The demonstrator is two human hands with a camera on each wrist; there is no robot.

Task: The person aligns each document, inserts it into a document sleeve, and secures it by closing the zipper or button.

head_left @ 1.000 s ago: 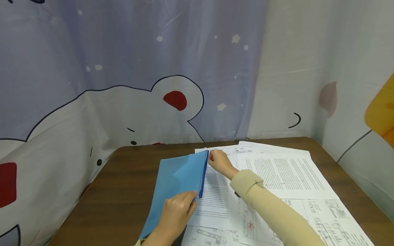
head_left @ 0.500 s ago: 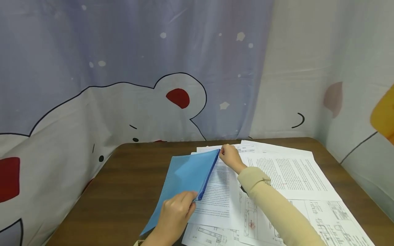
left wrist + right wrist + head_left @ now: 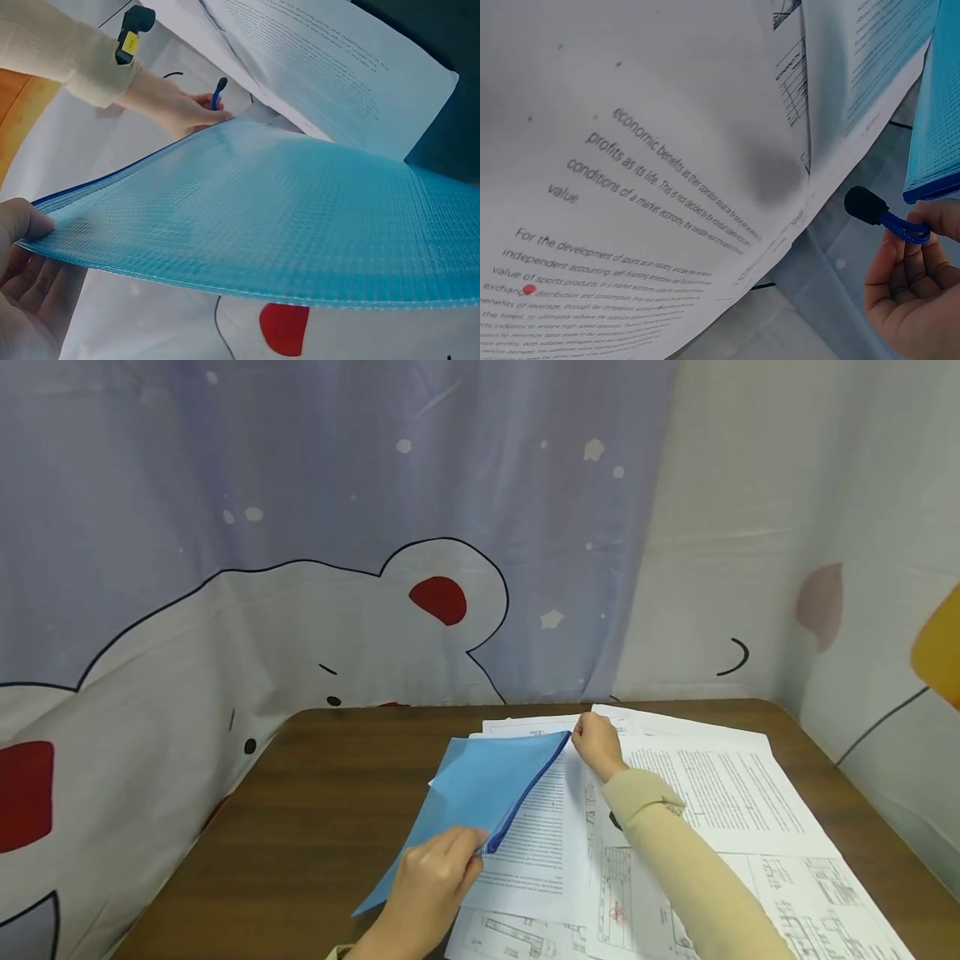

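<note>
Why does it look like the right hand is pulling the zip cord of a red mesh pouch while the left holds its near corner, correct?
Not red: the pouch is blue, as the head view shows. The right hand pinches its zip cord; the left hand holds the near corner.

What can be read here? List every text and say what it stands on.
Tilted printed sheet, right wrist view:
"economic benefits as"
"profits as its life"
"conditions of a market economy"
"For the development of sports as an industry"
"independent accounting, self-financing enterprise"
"value of sports products"
The rest of each line is blurred.
Sheets on the table, head view: print and drawings too small to read.
Blue mesh pouch, zip pull: no text.
</note>
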